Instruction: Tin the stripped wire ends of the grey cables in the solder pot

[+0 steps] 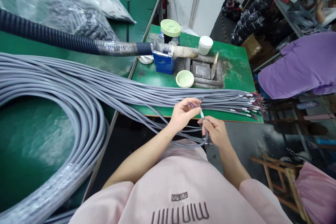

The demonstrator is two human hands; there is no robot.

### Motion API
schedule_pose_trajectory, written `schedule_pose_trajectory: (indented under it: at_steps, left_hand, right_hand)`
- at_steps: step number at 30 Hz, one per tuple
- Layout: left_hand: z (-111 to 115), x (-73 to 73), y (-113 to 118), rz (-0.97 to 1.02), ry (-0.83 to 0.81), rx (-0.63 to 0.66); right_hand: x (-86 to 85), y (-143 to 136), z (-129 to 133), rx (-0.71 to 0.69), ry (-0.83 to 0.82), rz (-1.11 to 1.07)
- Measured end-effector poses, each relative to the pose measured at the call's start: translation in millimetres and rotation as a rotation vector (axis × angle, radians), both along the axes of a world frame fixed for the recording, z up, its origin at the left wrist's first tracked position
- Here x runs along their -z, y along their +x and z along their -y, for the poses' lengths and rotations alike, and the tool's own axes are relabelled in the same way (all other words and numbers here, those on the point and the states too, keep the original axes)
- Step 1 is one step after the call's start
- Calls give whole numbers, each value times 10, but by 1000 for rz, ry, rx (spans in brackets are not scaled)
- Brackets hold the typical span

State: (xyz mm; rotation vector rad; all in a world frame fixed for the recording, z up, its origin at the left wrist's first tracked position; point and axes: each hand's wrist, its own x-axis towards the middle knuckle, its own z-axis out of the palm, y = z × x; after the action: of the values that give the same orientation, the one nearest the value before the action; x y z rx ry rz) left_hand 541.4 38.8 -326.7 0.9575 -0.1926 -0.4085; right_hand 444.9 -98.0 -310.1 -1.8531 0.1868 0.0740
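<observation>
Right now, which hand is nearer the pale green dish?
Left. The left hand is over the grey cables, on the near side of the pale green dish; the right hand is on that side too, farther off and rightward.

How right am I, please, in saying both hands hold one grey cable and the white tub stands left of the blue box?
Almost: the head view shows the white tub right of the blue box, not left; the left hand and right hand hold one grey cable.

The grey cables (86, 80) look like smooth plastic, the green tabletop (39, 129) glossy, the purple shirt (301, 63) matt cloth.
</observation>
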Motion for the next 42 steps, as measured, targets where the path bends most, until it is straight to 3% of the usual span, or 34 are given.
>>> schedule_pose_trajectory:
  at_steps: [12, 17, 20, 25, 29, 35, 42]
  left_hand:
    - [12, -2, 4, -5, 35, -3]
    - [-38, -5, -47, 353, 246, -162]
    - [-43, 43, -91, 549, 340, -195]
    - [20, 70, -97, 482, 347, -315]
    - [19, 46, -85, 499, 345, -295]
    - [-35, 83, -85, 695, 403, -275]
    - [-10, 38, -64, 822, 414, -362]
  right_hand:
    - [-4, 14, -15, 1, 14, -16]
    - [40, 24, 3, 20, 65, -31]
    - [69, 12, 6, 31, 63, -37]
    - [83, -15, -34, 77, -147, 149]
    - [72, 21, -61, 46, -362, 253]
    - [15, 125, -20, 7, -360, 229]
    - [-4, 193, 46, -35, -347, 182]
